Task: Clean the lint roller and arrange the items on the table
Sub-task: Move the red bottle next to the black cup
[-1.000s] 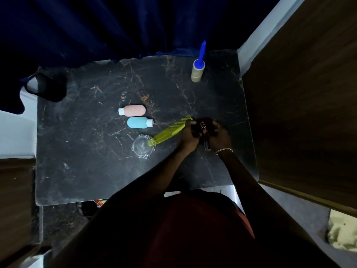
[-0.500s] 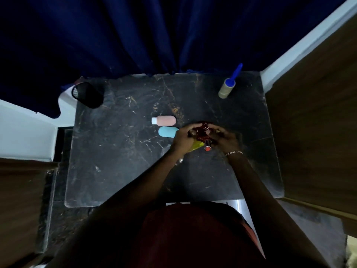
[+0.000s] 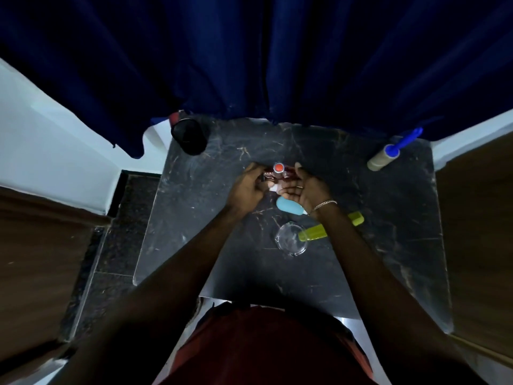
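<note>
The lint roller (image 3: 385, 158), beige with a blue handle, lies at the far right corner of the black marble table (image 3: 194, 232). My left hand (image 3: 247, 187) and my right hand (image 3: 308, 190) together hold a small dark red object with a red-orange cap (image 3: 278, 170) over the middle of the table, towards its far side. A blue bottle (image 3: 288, 206) lies just below my right hand. The pink bottle is mostly hidden between my hands. A yellow-green comb (image 3: 313, 233) rests with one end on a clear glass dish (image 3: 290, 241), partly under my right forearm.
A black mesh cup (image 3: 188, 136) stands at the far left corner. Dark blue curtains (image 3: 249, 65) hang behind the table. Wooden panels (image 3: 483, 232) flank it right and left, with a white wall (image 3: 55, 151) at far left.
Both hands have carried the dark red object away from me, from beside the comb to beyond the bottles. The camera view has tilted and shifted.
</note>
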